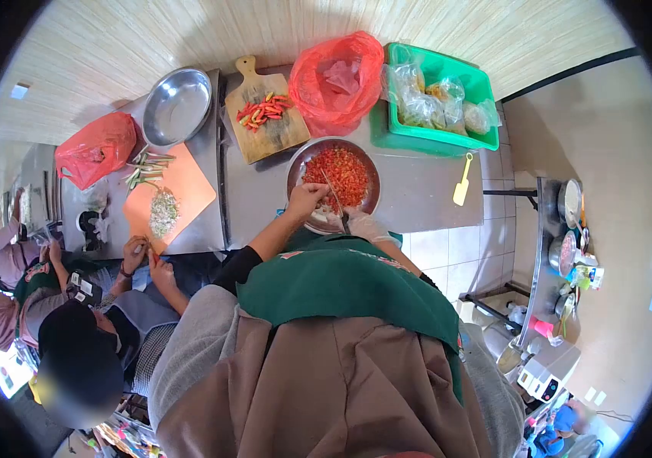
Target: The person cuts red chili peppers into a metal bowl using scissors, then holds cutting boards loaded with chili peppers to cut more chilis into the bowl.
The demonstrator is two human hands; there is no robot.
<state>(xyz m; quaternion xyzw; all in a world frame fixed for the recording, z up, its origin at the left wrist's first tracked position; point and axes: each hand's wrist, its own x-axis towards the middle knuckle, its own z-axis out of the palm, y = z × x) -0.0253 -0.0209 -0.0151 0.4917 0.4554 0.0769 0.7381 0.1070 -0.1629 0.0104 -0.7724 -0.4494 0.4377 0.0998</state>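
Note:
A metal bowl [376, 183] full of chopped red chilies [337, 169] stands at the table's front edge, just ahead of my green apron. Over its left side, my left hand [308, 199] is bare, with its fingers pinched together beside the blade. Anything between those fingertips is too small to make out. My right hand [366, 224], in a clear glove, is closed round the dark handle of a knife [335, 192]. The thin blade points up and left across the chilies. Some whitish pieces [321, 217] lie low in the bowl, partly hidden by my hands.
Whole red chilies [263, 111] lie on a wooden board [284, 131] behind the bowl. Beside it are a red plastic bag [334, 65], a green crate [417, 137] of bagged food and a yellow spatula [461, 183]. At left, a co-worker's hands [146, 256] work at an orange mat [192, 183].

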